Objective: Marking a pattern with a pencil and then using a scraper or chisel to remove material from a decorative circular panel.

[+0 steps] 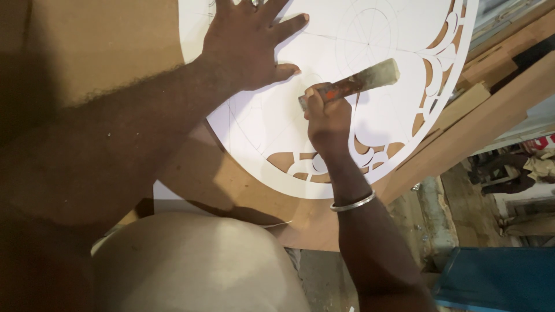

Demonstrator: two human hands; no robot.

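Left hand (pixel 245 49) spread flat, fingers apart, pinning white round stencil (pixel 324 63) to desk (pixel 243 190); steadying it. Right hand (pixel 326 118) clamped on worn tool (pixel 352 84), tip down.

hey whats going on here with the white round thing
A person is bent over a round white stencil sheet with cut-out curved shapes along its rim, lying on a brown board. The left hand is spread flat on the sheet, pressing it down. The right hand, with a metal bangle on its wrist, grips a worn tool handle with its working end down on the sheet.
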